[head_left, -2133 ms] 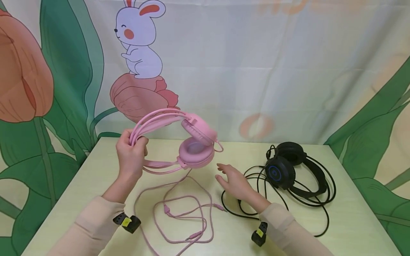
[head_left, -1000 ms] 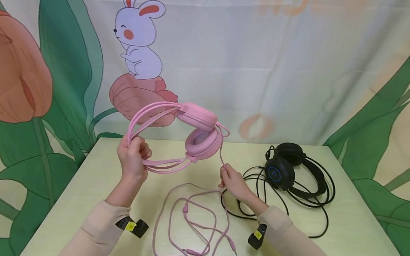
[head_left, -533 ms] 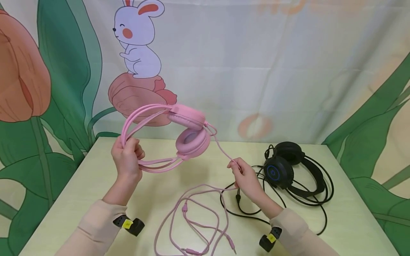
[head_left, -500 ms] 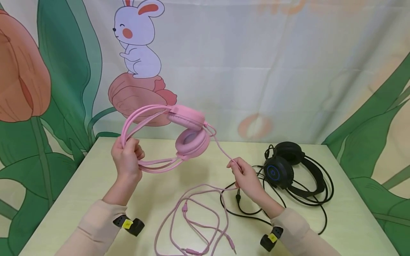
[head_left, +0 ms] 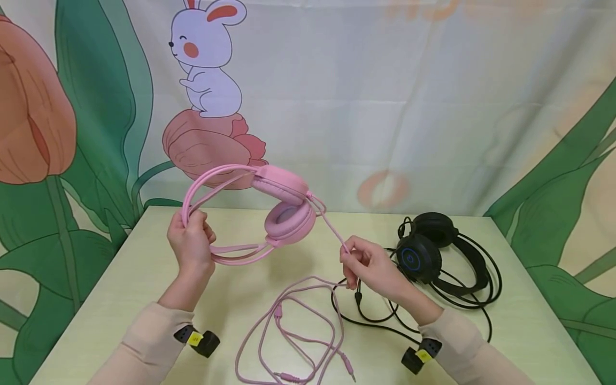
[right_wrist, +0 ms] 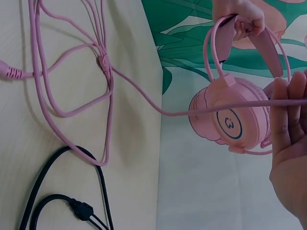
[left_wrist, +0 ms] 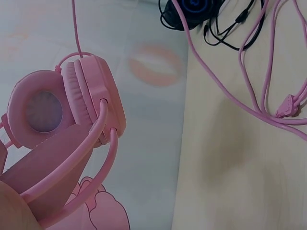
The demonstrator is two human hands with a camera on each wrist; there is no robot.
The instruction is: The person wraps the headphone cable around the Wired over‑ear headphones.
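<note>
Pink headphones [head_left: 298,231] sit sideways near the centre of the frame, held above the table, their band [head_left: 185,207] inside the left hand [head_left: 192,243], whose fingers curl round it. The right hand [head_left: 372,267], right of centre, pinches the pink cord [head_left: 332,226] that slants down from the upper ear cup [head_left: 280,184]. More of this cord lies looped on the pale table [head_left: 115,299] at the lower middle, with plugs [head_left: 347,364] toward the bottom edge. The table also bears black headphones [head_left: 430,267] at the right, one cup marked by a blue ring [head_left: 410,259]; their black cord [head_left: 358,298] is partly hidden by the right hand.
</note>
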